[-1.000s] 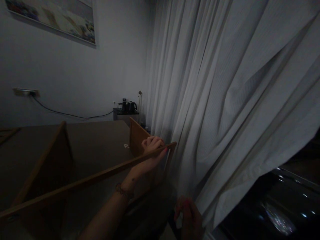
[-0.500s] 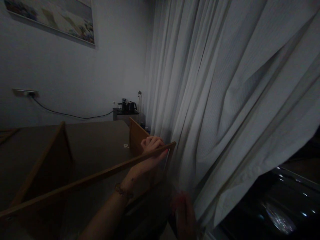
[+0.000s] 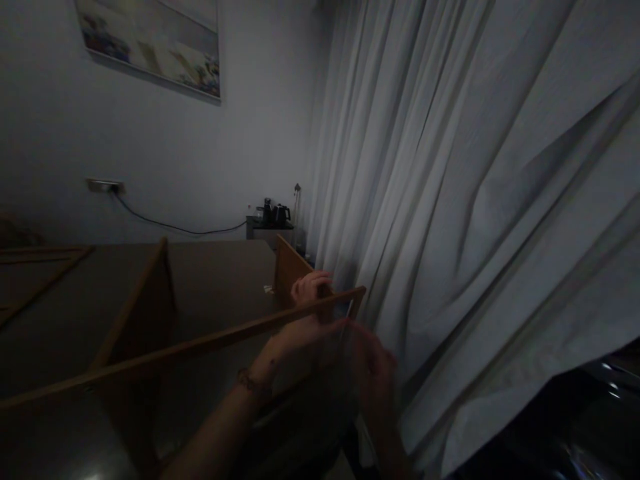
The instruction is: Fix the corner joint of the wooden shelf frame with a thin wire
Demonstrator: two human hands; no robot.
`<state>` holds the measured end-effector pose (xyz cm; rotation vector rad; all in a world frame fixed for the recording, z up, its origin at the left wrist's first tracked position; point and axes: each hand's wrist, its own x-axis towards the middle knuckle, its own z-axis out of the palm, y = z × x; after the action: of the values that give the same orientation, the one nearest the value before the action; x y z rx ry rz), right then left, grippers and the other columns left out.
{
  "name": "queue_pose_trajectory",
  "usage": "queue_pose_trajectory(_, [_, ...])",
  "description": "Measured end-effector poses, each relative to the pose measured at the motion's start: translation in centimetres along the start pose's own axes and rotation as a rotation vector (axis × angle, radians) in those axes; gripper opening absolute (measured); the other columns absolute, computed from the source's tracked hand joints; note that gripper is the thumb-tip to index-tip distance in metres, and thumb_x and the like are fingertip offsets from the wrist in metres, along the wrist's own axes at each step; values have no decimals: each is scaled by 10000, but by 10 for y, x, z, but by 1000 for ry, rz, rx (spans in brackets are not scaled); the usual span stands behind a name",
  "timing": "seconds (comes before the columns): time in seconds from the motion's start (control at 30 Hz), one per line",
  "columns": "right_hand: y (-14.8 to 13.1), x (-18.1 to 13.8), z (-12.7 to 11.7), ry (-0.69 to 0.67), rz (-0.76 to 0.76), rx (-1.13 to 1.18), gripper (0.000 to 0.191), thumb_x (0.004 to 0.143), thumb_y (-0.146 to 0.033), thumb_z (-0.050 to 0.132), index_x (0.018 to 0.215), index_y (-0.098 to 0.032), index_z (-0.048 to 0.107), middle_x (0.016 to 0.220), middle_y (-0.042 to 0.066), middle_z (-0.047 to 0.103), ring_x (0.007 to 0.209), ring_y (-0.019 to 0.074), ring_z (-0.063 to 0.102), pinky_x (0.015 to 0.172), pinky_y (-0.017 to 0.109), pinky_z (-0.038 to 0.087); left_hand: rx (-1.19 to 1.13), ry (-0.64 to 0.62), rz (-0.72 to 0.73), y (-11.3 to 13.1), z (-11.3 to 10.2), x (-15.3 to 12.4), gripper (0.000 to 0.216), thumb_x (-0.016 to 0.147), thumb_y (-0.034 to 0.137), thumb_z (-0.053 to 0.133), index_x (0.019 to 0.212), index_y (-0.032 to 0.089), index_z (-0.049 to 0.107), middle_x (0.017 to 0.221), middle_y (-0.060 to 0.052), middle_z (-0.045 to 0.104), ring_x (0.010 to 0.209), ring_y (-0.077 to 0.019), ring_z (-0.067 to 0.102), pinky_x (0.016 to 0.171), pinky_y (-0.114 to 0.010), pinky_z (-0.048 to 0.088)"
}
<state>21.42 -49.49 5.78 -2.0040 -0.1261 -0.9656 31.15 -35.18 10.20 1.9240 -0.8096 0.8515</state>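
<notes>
Wooden boards stand on edge on a dark table, forming an open frame. My left hand (image 3: 311, 288) is wrapped round the near long board (image 3: 215, 345) close to its right end, fingers on the far side and thumb on the near side. Just right of it, at the corner, my right hand (image 3: 373, 365) has its fingers pinched together close to the left thumb. It is blurred, and whatever it may hold is hidden. A short end board (image 3: 289, 267) runs back from that corner. Further left stands a dividing board (image 3: 143, 300).
A white curtain (image 3: 410, 220) hangs close on the right. Small white pieces (image 3: 269, 289) lie on the tabletop (image 3: 220, 273). Another wooden frame (image 3: 55, 280) lies at far left. Behind stands a small cabinet (image 3: 273, 233) with a black kettle (image 3: 281, 214). A cable (image 3: 190, 231) runs along the wall.
My right hand has risen from below to the board's corner beside my left hand. My left hand keeps its hold. The view has turned slightly left.
</notes>
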Motion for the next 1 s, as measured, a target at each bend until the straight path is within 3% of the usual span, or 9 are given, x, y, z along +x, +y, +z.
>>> queue_pose_trajectory(0.1, [2,4,15,0,-136,-117,426,1013,-409,402,1369,-231,552,953,47,722,762,178,630,858,377,368,-27,5,-22,-3,-3,-13,710,778,539,708,1347,235,411,1387,-132,464,1394,-336,347,1155,-539,272])
queue_pose_trajectory(0.27, [8,3,35,31,-288,-315,555,1014,-304,347,1549,-181,260,825,40,690,727,205,602,840,407,313,-67,-37,-7,-15,-2,-43,873,825,593,637,1481,219,200,1541,-175,257,1481,-338,192,1205,-559,187])
queue_pose_trajectory(0.43, [11,15,42,26,-371,-439,528,999,-236,303,1525,-192,327,962,111,723,792,244,609,792,398,303,-15,-67,-77,-18,4,-67,845,910,526,550,1520,230,45,1583,-166,150,1509,-309,105,1218,-536,166])
queue_pose_trajectory(0.57, [13,18,42,56,-397,-496,541,998,-227,299,1538,-192,288,1074,129,717,790,236,593,795,393,290,32,-135,-134,-17,6,-77,890,904,550,544,1529,240,-7,1594,-166,128,1509,-332,82,1208,-559,159])
queue_pose_trajectory(0.7, [10,19,41,43,-398,-519,539,1004,-218,290,1541,-181,275,969,106,726,773,229,581,798,397,274,60,-169,-163,-19,5,-81,904,912,547,537,1529,231,-44,1589,-178,128,1500,-347,91,1201,-572,161])
queue_pose_trajectory(0.9, [13,23,41,78,-391,-507,496,1015,-284,332,1502,-203,381,812,73,705,703,220,570,786,402,284,16,-169,-216,-13,5,-89,776,916,548,518,1498,188,153,1460,-182,331,1399,-361,282,1156,-578,251])
queue_pose_trajectory(1.0, [20,28,41,190,-384,-490,452,1018,-338,386,1435,-189,477,697,32,663,650,204,564,791,405,288,1,-142,-215,-11,10,-93,740,892,544,554,1458,193,233,1411,-162,382,1349,-349,348,1135,-567,289])
